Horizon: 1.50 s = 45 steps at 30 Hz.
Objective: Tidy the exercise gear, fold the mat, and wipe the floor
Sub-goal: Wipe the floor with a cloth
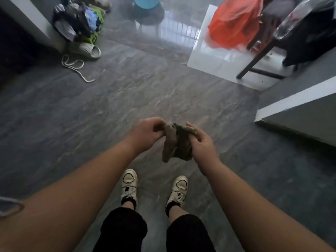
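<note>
Cloth [175, 142], dark and brownish, hangs bunched between both hands at about waist height above the grey floor [91, 110]. Our left hand [148, 132] pinches its upper left corner with curled fingers; our right hand [201, 140] grips the upper right edge, fingers wrapped round the fabric. Its long axis runs up and down, with the loose end drooping toward our white shoes [129, 186]. We judge that wiping is the step at hand: no mat shows anywhere, so folding is probably finished (though we cannot confirm it), and the cloth has not yet touched the floor. Farther out, a pale rope [76, 67] lies loose near a sandal [87, 50] and a heap of clothes [78, 20], possibly gear left to tidy. An orange bag [234, 24] hangs at upper right.
</note>
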Available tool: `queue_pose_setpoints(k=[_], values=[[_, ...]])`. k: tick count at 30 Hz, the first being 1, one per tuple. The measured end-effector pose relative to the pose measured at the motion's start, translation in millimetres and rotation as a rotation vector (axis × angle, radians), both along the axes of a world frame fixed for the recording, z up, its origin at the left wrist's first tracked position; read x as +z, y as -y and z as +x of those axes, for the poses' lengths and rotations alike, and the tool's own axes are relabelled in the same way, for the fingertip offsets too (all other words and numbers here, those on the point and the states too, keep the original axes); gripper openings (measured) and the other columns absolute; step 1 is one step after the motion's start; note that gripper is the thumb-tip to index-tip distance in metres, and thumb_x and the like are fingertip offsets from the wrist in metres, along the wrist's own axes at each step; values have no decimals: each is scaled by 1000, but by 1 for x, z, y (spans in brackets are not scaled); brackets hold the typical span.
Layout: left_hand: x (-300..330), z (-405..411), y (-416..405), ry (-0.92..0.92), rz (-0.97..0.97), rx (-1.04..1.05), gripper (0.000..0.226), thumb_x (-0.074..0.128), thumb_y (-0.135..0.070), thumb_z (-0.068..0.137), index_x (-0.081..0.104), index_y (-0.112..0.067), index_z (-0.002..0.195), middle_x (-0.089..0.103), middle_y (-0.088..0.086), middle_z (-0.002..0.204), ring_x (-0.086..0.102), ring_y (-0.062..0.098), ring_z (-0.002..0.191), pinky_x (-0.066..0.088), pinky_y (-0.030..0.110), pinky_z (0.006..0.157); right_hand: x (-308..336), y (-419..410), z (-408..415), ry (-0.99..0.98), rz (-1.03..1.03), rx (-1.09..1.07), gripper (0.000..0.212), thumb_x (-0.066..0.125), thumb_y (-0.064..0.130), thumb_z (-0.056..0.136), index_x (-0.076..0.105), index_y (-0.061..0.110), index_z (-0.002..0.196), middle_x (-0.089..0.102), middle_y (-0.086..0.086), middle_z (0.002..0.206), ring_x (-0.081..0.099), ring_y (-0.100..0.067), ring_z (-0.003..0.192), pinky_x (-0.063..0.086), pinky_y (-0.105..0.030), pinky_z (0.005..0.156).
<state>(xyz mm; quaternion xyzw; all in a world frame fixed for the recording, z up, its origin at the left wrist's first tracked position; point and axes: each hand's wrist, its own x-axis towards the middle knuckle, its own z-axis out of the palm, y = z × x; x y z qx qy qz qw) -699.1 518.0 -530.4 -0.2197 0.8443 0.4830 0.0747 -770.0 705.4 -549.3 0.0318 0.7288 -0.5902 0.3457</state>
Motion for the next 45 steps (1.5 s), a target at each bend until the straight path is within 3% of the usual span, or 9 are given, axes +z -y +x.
queue_pose_setpoints(k=[5, 12, 15, 18, 20, 23, 31, 39, 45], values=[[-198, -26, 32, 37, -179, -66, 18, 68, -15, 85, 76, -23, 98, 67, -7, 88, 63, 14, 85, 40, 24, 72, -190, 21, -22, -108, 110, -82, 20, 51, 13, 101, 69, 17, 110, 72, -2, 102, 68, -19, 99, 57, -39, 90], [-425, -53, 68, 20, -287, -371, 14, 65, -16, 83, 71, -19, 96, 46, -7, 84, 55, 20, 83, 46, 31, 76, -418, 26, -54, -199, 168, 64, 23, 52, 15, 99, 66, 31, 92, 70, 2, 88, 66, -13, 81, 57, -31, 76], [-490, -66, 88, -8, -507, -493, 17, 64, -29, 80, 69, -19, 93, 54, 3, 109, 49, 29, 113, 42, 42, 100, -479, 26, -79, -250, 189, 116, 26, 52, 9, 100, 64, 30, 90, 69, 5, 87, 64, -7, 78, 54, -19, 72], [-529, -80, 104, -69, -628, -620, 24, 64, -33, 78, 70, -17, 94, 62, 5, 122, 48, 30, 128, 30, 42, 113, -525, 27, -93, -277, 217, 222, 25, 53, 13, 100, 65, 32, 89, 71, 5, 90, 67, -13, 88, 54, -28, 80], [-541, -84, 109, -14, -568, -659, 18, 63, -30, 82, 65, -17, 95, 66, 7, 104, 60, 30, 106, 45, 34, 94, -545, 29, -96, -253, 202, 241, 24, 53, 13, 101, 65, 31, 90, 71, 4, 91, 67, -16, 91, 54, -34, 85], [-551, -76, 114, 111, -527, -661, 15, 58, -41, 88, 51, -28, 90, 55, 0, 81, 57, 27, 84, 46, 34, 73, -552, 25, -85, -208, 195, 229, 23, 51, 11, 101, 65, 27, 91, 70, 2, 89, 65, -5, 82, 54, -30, 80], [-602, -43, 109, 294, -470, -654, 19, 57, -32, 96, 64, -16, 104, 60, 9, 104, 55, 31, 102, 44, 36, 88, -570, 2, -73, -187, 339, 258, 14, 52, 16, 100, 64, 20, 95, 66, 2, 86, 61, -14, 84, 50, -33, 77], [-596, -74, 78, 281, -208, -254, 5, 45, -22, 100, 43, -18, 98, 58, 11, 88, 57, 33, 83, 38, 34, 69, -576, 0, -80, -127, 444, 147, 14, 47, 24, 103, 60, 24, 110, 66, -2, 105, 61, -22, 103, 48, -35, 91], [-606, -97, 63, 293, -286, -405, 17, 51, -38, 98, 54, -30, 113, 64, 0, 104, 61, 26, 94, 51, 39, 82, -567, -41, -102, -183, 648, 282, 20, 48, 23, 102, 60, 16, 116, 62, -4, 108, 55, -22, 102, 40, -31, 83]])
